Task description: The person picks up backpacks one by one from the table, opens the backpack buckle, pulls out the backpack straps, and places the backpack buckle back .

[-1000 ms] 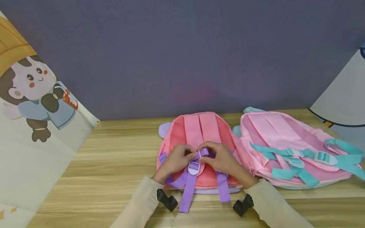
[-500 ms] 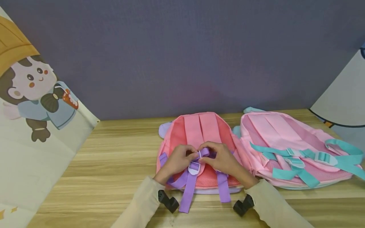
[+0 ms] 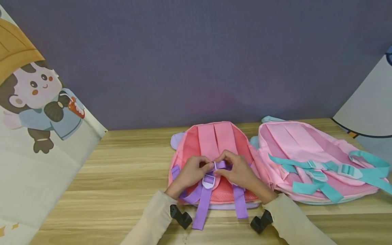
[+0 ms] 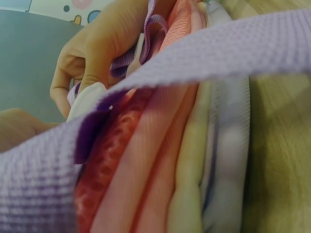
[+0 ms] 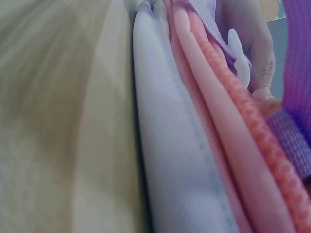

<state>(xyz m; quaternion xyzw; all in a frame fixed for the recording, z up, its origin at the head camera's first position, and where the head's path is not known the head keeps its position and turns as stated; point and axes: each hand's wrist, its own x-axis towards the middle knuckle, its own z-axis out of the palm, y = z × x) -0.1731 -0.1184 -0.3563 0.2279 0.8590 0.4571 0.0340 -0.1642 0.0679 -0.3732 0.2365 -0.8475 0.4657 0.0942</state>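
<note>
A coral-pink backpack lies with its strap side up in the head view. Over its middle, my left hand pinches a purple webbing strap between thumb and fingers. From the other side, my right hand grips the strap's small loop, by a thin white slider. A larger white strap buckle hangs just below the hands. In the left wrist view, purple webbing crosses close to the lens and covers part of the work. Fingertips are partly hidden behind the webbing.
To the right, touching the coral one, lies a light-pink backpack with teal straps and white buckles. Two purple strap ends hang toward the front of the wooden table. A dark panel stands behind.
Both hands stay on the purple strap at nearly the same place. The thin white slider now stands more upright between the fingers. The backpacks have not moved.
</note>
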